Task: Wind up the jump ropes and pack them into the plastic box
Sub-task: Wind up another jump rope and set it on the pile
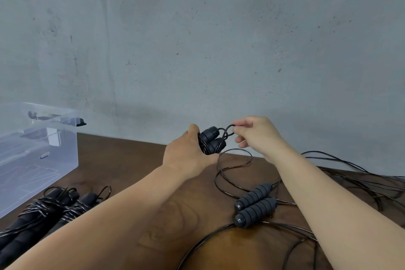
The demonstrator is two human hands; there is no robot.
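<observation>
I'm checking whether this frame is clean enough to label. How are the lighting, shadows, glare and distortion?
Head view: soft, even light; a faint shadow band on the wall above the table edge. Wide-angle bending curves that edge. Pale glints on the wound ropes; the plastic box shows reflections. Left hand and right hand look sharp.

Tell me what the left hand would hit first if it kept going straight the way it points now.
Holding the jump rope handles, the left hand points away from the person, toward the concrete wall. Nothing else shows in that line, so the wall would probably come first, though depth is hard to judge.
</observation>
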